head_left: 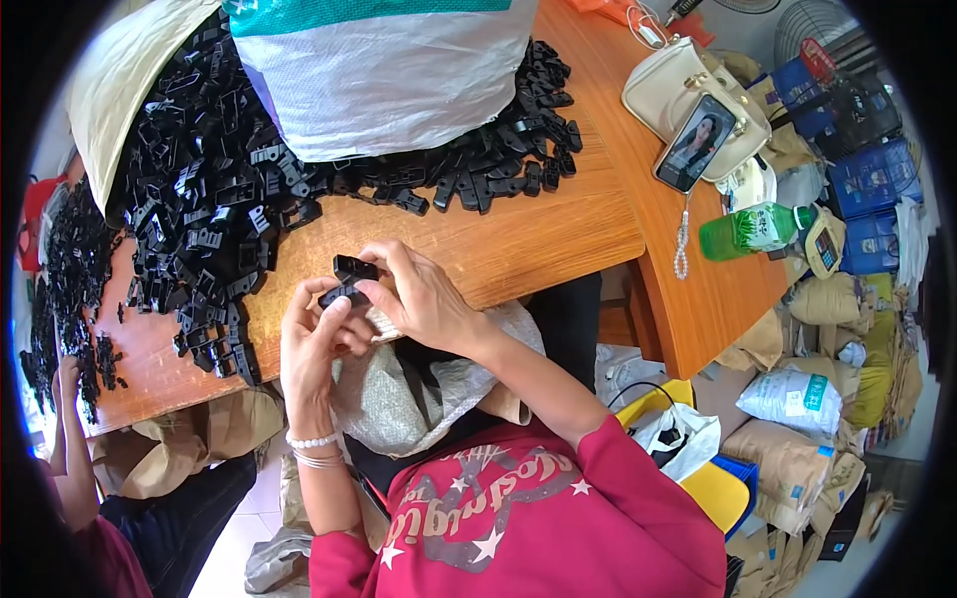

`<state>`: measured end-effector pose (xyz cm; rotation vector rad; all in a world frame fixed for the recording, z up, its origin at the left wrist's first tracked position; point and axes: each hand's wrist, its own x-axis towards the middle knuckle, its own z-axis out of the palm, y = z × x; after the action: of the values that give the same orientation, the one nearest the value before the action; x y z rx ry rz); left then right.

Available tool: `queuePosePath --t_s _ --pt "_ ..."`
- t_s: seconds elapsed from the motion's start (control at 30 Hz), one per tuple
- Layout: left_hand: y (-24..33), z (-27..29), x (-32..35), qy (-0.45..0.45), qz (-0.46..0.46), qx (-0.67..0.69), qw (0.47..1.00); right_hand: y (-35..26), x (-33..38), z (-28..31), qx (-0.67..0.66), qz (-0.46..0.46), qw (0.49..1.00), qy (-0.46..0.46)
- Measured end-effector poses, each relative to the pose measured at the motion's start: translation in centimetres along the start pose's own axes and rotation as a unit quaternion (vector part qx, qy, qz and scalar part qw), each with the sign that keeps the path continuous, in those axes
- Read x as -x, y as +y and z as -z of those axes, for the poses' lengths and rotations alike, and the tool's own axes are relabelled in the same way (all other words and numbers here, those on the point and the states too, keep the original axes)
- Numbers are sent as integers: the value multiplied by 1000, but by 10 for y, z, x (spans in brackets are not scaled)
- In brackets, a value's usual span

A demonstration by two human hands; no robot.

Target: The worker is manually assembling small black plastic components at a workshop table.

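Both of my hands are raised at the table's front edge and closed on small black plastic parts. My left hand (311,334) pinches a lower black part (340,294) between thumb and fingers. My right hand (424,299) grips an upper black part (354,267), its thumb pressing close to the lower one. Whether the two parts are joined is hard to tell, since the fingers hide where they meet. Beneath my hands, an open pale woven sack (379,414) rests on my lap. A large heap of similar black parts (214,179) covers the table to the left and beyond.
On the wooden table (449,244) stands a white and green woven sack (384,85). To the right are a cream handbag (653,85), a phone (695,145) and a green bottle (743,234). A yellow bin (713,498) is beside me. Another person's arm (68,429) reaches in at far left.
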<state>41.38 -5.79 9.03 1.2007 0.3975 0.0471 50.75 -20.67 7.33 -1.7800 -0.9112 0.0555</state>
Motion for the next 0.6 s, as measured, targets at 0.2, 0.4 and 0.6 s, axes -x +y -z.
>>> queuePosePath --t_s 0.2,0.4,0.6 --pt "-2 -5 -1 81 -10 92 992 3 -1 -7 37 158 986 39" --pt "1 15 10 23 54 88 994 7 -6 -7 44 116 992 -30" --pt "-6 -1 23 79 -23 -7 997 11 -14 -7 117 95 985 78"
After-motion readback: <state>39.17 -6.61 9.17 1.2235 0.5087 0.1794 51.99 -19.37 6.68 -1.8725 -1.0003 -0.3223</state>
